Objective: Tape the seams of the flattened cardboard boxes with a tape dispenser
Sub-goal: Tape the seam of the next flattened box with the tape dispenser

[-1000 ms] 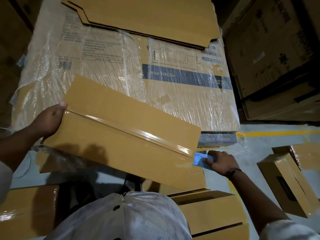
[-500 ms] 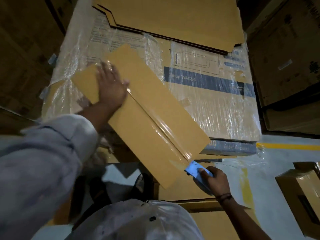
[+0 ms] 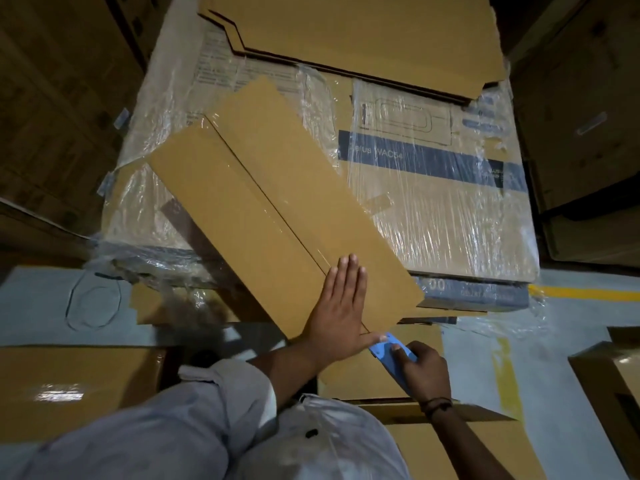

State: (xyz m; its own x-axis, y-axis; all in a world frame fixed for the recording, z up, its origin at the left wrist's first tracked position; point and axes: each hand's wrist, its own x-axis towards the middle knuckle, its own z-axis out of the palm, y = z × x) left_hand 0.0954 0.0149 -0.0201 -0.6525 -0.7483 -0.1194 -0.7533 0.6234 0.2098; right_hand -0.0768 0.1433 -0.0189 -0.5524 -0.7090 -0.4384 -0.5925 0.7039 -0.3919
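Observation:
A long flattened cardboard box (image 3: 277,188) lies slanted on top of a large plastic-wrapped carton (image 3: 450,216), its near end overhanging the carton's edge. Clear tape runs along its centre seam. My left hand (image 3: 337,313) presses flat on the near end of the box, fingers straight beside the seam. Just below the box's near corner, my right hand (image 3: 424,374) grips a blue tape dispenser (image 3: 388,351), whose front sits at the end of the seam.
A stack of flat cardboard sheets (image 3: 363,39) lies at the far side of the wrapped carton. Taped boxes (image 3: 69,389) sit on the floor at the left and under my arms. Another box (image 3: 609,393) stands at the right, past a yellow floor line (image 3: 585,293).
My left hand slid from the far end of the box down the taped seam to the near end. The box turned more lengthwise. The right hand kept the dispenser at the near corner.

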